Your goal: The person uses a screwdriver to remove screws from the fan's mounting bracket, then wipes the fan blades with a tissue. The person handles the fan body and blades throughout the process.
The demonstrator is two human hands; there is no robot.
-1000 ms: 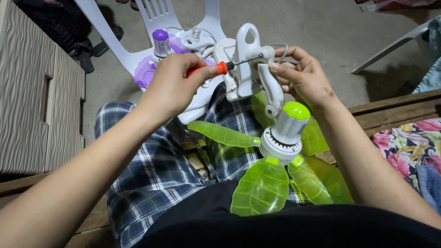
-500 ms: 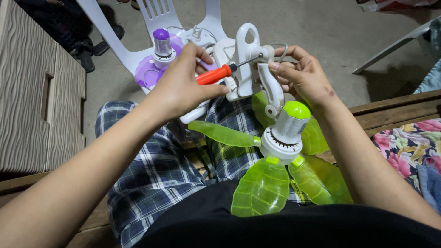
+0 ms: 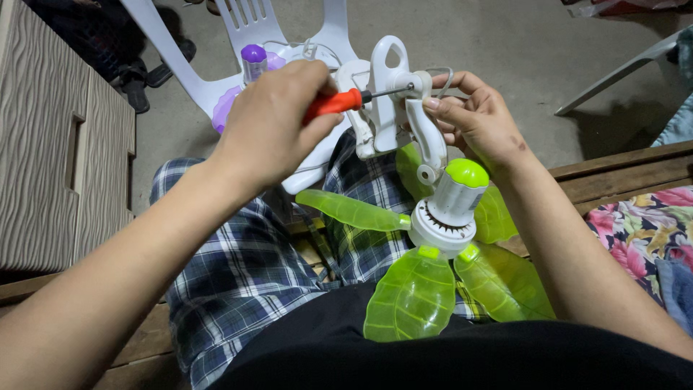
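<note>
My left hand (image 3: 278, 119) grips a screwdriver with a red-orange handle (image 3: 333, 103); its metal tip points right into the white plastic bracket (image 3: 395, 94) of a small fan. My right hand (image 3: 478, 123) holds that bracket from the right side, with a thin wire looping over the fingers. Below the bracket hangs the fan's white hub with a lime-green cap (image 3: 453, 206) and several translucent green leaf-shaped blades (image 3: 413, 295), resting over my lap.
A white plastic chair (image 3: 245, 29) stands ahead on the concrete floor, with a purple-capped part (image 3: 253, 61) on its seat. A ribbed beige cabinet (image 3: 50, 144) stands on the left. A wooden edge and floral cloth (image 3: 650, 224) lie to the right.
My left hand has rolled over the screwdriver handle, turning it, so the fingers now cover more of the red grip. The right hand and the fan have stayed in place.
</note>
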